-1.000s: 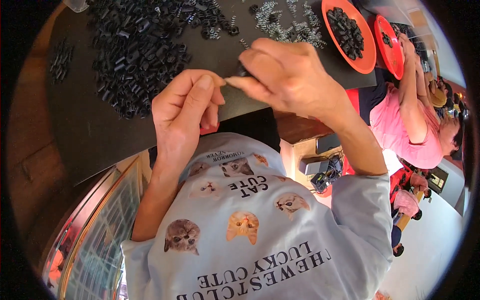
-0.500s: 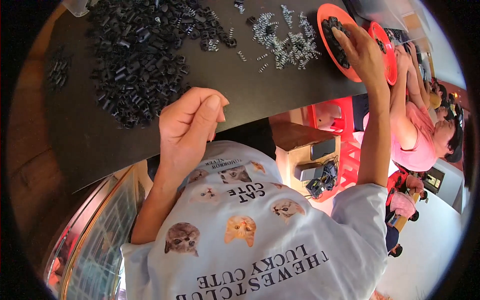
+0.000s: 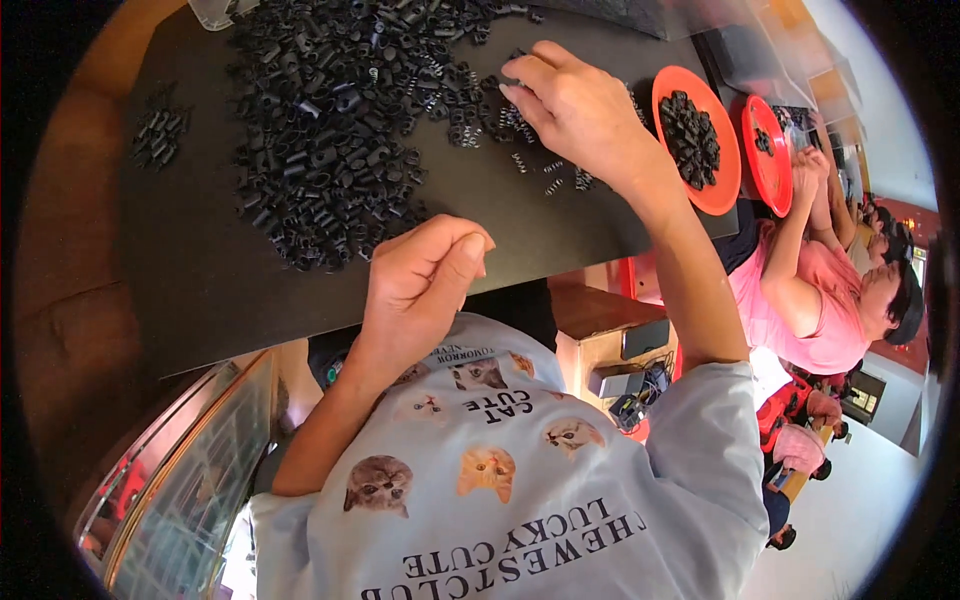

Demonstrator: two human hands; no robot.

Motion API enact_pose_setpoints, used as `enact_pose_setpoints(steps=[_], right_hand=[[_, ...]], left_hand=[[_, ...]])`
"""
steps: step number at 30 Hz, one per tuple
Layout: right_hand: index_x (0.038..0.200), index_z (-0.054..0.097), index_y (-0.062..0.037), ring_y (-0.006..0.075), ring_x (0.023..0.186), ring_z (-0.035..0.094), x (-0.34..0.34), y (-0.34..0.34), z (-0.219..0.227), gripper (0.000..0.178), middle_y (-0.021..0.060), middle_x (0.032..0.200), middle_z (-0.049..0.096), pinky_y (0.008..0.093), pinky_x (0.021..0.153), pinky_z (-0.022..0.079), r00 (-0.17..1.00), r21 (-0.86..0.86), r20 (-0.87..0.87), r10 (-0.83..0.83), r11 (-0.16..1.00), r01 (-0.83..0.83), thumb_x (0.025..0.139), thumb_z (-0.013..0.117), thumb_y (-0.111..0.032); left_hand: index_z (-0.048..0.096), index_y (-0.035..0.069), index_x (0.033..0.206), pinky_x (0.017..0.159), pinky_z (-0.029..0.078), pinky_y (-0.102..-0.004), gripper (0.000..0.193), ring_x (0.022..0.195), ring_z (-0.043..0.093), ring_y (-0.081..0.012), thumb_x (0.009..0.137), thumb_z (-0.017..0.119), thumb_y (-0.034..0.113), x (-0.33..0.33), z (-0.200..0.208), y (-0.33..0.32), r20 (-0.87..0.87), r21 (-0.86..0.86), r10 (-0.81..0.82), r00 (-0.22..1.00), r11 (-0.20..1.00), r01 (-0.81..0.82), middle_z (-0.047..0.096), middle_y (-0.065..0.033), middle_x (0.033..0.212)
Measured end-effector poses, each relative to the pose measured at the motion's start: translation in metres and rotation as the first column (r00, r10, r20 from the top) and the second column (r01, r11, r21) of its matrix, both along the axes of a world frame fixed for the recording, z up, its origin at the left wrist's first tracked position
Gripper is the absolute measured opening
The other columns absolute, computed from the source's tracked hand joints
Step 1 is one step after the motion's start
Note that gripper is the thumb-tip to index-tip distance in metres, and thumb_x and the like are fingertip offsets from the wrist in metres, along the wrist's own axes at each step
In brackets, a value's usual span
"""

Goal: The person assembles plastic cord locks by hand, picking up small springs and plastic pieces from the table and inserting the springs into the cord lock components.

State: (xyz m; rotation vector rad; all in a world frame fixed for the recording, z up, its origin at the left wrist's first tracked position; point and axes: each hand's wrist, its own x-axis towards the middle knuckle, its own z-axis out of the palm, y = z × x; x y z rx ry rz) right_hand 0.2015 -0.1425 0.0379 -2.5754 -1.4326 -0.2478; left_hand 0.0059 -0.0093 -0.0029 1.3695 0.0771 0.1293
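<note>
My left hand [image 3: 428,282] hovers over the table's near edge in a loose fist, thumb pressed on the fingers. Whatever it holds, if anything, is hidden. My right hand [image 3: 590,115] reaches over the small metal coil springs [image 3: 518,120] and covers most of them. Its thumb and index fingertips are slightly apart, close to a dark piece on the table, and I see nothing held between them. A big heap of short black plastic tube-like parts [image 3: 330,150] spreads left of my right hand. Black pieces [image 3: 692,140] fill the middle of an orange-red plate [image 3: 728,165] to the right.
A small separate group of dark pieces [image 3: 160,130] lies on the dark table [image 3: 200,260] at far left. Beyond my plate stands a second red plate [image 3: 770,190], beside a co-worker in pink [image 3: 815,290]. A cardboard box [image 3: 590,345] with devices and cables stands below the table.
My right hand has left the orange-red plate and moved left to the springs. My left hand stays closed. The whole view has shifted a little.
</note>
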Motion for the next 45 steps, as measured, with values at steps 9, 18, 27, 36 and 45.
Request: enact_pose_setpoints(steps=[9,18,27,36,45], right_hand=[[0.097,0.062,-0.0066,0.0335,0.085,0.061,0.006,0.039,-0.006,0.014,0.0095,0.091,0.058,0.0443,0.069,0.05,0.986,-0.01,-0.119,0.115,0.993,-0.117,0.086,0.061,-0.016],[0.086,0.056,-0.002,0.037,0.083,0.061,0.0,0.05,0.0,0.012,0.013,0.094,0.06,0.0466,0.07,0.05,0.996,-0.139,-0.076,0.05,0.988,-0.06,0.081,0.06,-0.012],[0.093,0.061,0.0001,0.0336,0.077,0.064,-0.02,0.02,0.001,0.018,0.017,0.084,0.062,0.0419,0.065,0.051,0.892,0.294,-0.367,0.265,0.943,-0.159,0.079,0.062,-0.011],[0.099,0.063,0.0023,0.0268,0.066,0.062,-0.085,0.002,-0.007,0.02,0.0122,0.081,0.058,0.0354,0.056,0.049,0.768,0.627,-0.462,0.443,0.776,-0.07,0.08,0.064,-0.002],[0.097,0.061,-0.0023,0.0286,0.068,0.059,-0.06,-0.018,0.013,0.016,0.0122,0.079,0.058,0.0359,0.06,0.047,0.821,0.428,-0.438,0.366,0.888,-0.168,0.083,0.064,-0.009]], left_hand=[[0.063,-0.001,0.095,0.047,0.037,-0.0194,0.019,0.052,0.045,-0.0035,0.098,0.049,0.012,-0.001,-0.004,0.003,0.065,0.095,-0.018,0.998,0.995,0.012,0.058,-0.0018,0.071],[0.06,-0.003,0.087,0.054,0.041,-0.0232,0.013,0.059,0.049,-0.0072,0.094,0.054,0.007,0.0,0.003,0.001,-0.008,0.043,-0.002,1.0,0.999,0.002,0.056,-0.0038,0.068],[0.06,-0.001,0.097,0.05,0.039,-0.0194,0.019,0.056,0.049,-0.0038,0.099,0.05,0.014,0.001,0.004,0.001,-0.058,-0.071,-0.007,0.998,0.997,0.003,0.056,-0.0009,0.072],[0.057,0.001,0.101,0.056,0.041,-0.0194,0.028,0.06,0.049,-0.0043,0.102,0.044,0.025,0.006,0.0,0.002,-0.037,-0.244,0.021,0.999,0.969,-0.03,0.056,-0.001,0.071],[0.056,0.004,0.078,0.049,0.035,-0.0176,0.03,0.055,0.047,-0.0028,0.101,0.047,0.022,0.003,0.005,0.004,-0.107,-0.198,-0.042,0.993,0.98,0.02,0.053,0.0022,0.066]])
